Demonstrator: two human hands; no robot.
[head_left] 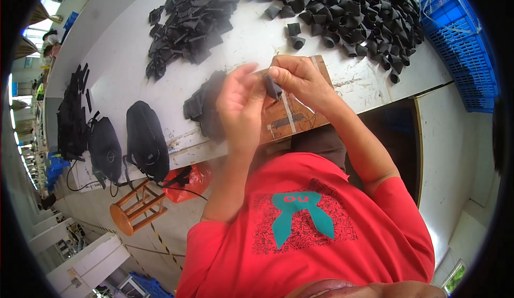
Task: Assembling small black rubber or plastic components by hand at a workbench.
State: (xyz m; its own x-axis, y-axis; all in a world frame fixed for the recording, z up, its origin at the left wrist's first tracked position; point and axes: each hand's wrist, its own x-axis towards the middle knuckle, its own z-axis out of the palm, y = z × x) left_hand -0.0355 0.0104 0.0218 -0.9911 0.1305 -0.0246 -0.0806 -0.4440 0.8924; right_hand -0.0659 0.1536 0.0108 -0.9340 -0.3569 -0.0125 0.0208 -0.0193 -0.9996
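My left hand [239, 105] and my right hand [299, 79] meet over a brown wooden board [284, 117] at the table's front edge. Between their fingertips they pinch one small black fabric piece [272, 87]. Just left of my left hand lies a small stack of flat black pieces [202, 104]. A heap of black folded pieces [190, 22] lies farther back on the left. A wide spread of black rolled tube-shaped pieces [353, 11] covers the table at the back right.
The white table [123, 46] runs off to the left. Two black bags [144, 140] hang at its front edge, with more black items [72, 113] beyond. A blue plastic crate [463, 41] stands at the right. A round wooden stool [134, 209] and a red plastic bag [193, 183] sit on the floor.
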